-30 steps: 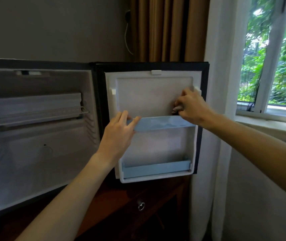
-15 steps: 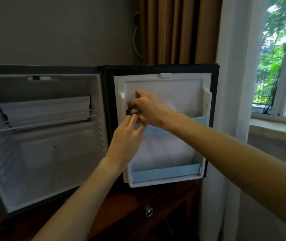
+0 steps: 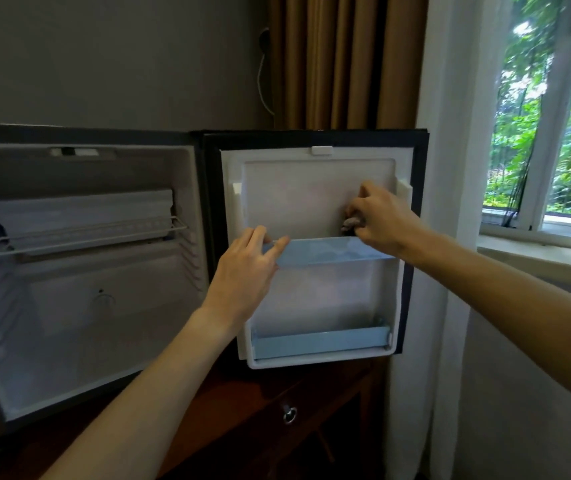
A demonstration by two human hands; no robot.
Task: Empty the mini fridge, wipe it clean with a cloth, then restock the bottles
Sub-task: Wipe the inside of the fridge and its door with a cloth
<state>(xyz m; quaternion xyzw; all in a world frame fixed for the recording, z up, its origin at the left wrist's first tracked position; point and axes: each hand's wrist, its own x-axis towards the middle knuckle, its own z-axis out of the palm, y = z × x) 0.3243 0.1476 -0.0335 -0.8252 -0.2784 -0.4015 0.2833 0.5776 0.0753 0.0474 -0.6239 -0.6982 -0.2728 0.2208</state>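
The left hand [image 3: 244, 268] holds the left end of the upper blue door shelf [image 3: 329, 252]: its fingers are bent over the top edge and the thumb lies along the front lip, so the rail is pinched between them. The right hand [image 3: 379, 218] is curled tight around a small greyish cloth [image 3: 350, 224], bunched so that only a crumpled tuft shows under the knuckles; it presses the cloth against the white inner door panel [image 3: 298, 199] just above the right end of that shelf. How much of the cloth is folded inside the fist cannot be made out. The mini fridge [image 3: 79, 271] stands open on a dark wooden cabinet [image 3: 242, 410], its door swung fully to the right. Inside the white cavity a wire rack [image 3: 79, 239] sits in front of a pale cooling plate, and no bottles show. A lower blue door shelf [image 3: 318, 341] runs along the bottom of the door. The fridge's left side is cut off by the frame edge and is soft with blur. Behind stand a brown curtain [image 3: 343, 60] and a window [image 3: 554, 109] with greenery outside.
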